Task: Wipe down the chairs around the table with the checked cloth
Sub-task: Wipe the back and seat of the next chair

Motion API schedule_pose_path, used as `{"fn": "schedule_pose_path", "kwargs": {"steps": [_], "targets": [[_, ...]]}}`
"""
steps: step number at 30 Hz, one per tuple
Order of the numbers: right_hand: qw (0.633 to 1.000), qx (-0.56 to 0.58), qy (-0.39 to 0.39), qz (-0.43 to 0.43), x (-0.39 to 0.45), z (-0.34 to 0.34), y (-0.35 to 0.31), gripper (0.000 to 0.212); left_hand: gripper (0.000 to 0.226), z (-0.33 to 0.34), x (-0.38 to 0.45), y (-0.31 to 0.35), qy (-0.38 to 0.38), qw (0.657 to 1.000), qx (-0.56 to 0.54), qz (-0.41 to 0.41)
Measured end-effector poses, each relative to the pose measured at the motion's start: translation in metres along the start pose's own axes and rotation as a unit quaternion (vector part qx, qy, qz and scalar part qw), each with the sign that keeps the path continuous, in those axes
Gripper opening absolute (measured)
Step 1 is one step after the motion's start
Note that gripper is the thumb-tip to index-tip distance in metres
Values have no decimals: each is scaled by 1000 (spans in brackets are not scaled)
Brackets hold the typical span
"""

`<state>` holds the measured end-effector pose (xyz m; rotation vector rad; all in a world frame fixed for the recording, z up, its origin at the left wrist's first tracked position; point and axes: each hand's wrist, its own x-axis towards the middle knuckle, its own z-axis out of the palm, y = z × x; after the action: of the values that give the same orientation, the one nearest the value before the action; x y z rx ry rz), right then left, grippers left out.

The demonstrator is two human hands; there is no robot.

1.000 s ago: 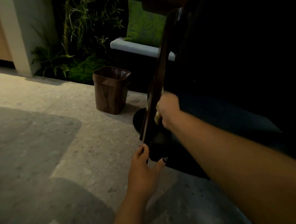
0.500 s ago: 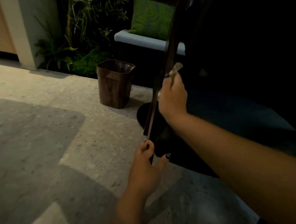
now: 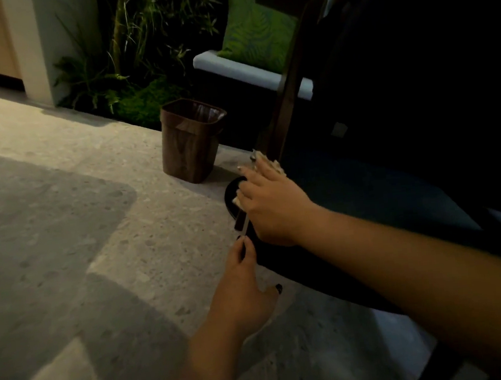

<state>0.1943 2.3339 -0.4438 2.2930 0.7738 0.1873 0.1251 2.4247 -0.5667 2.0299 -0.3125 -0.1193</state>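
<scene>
The right hand (image 3: 270, 206) is closed around the checked cloth (image 3: 271, 164), bunched against the lower part of a dark wooden chair leg (image 3: 287, 94). Below it, the left hand (image 3: 240, 292) pinches the leg's bottom end between its fingertips (image 3: 244, 245), steadying it above the terrazzo floor (image 3: 94, 235). A brown waste bin (image 3: 191, 140) stands near. In this dim light, that light pinch could slip under wiping pressure, letting the tilted chair swing or drop.
</scene>
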Motion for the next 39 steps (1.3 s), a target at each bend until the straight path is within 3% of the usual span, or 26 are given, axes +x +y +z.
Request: {"fn": "schedule_pose_path", "kwargs": {"steps": [4,7,10,13,14,16,18,19,21,24,27,31,35,39], "targets": [[990,-140,-14,22,25,-38,28,37,100,1,-1,1,-2,1000,-15,-15],[960,-225,-12,164,43,-80,76,36,99,0,-1,4,-5,999,-36,-20],[930,-213,-37,296,61,-102,104,54,100,0,-1,9,-9,999,-47,-24],[931,-134,-42,336,72,-91,104,60,99,0,-2,12,-9,999,-43,-33],[944,-102,-37,312,69,-83,96,53,97,0,-3,13,-7,999,-40,-33],[983,-97,-7,159,53,-66,70,37,94,-1,-3,15,3,999,-23,-30],[998,-61,26,19,25,-43,35,28,86,-1,-3,16,15,999,10,-43],[999,11,31,-14,12,-31,18,28,81,-2,-3,17,24,997,35,-64],[982,178,41,-37,-13,-8,-10,34,80,-3,-5,19,32,986,85,-142],[943,310,118,6,-32,15,-26,41,84,-5,-6,24,54,970,95,-216],[917,367,149,50,-47,23,-24,46,80,-4,-4,36,155,970,92,-163],[897,398,174,77,-88,38,-19,47,68,2,-8,52,231,967,111,9],[885,405,183,138,-143,59,-3,51,55,18,-18,63,181,957,171,152],[874,404,171,209,-199,80,14,50,54,47,-19,91,80,946,238,206]]}}
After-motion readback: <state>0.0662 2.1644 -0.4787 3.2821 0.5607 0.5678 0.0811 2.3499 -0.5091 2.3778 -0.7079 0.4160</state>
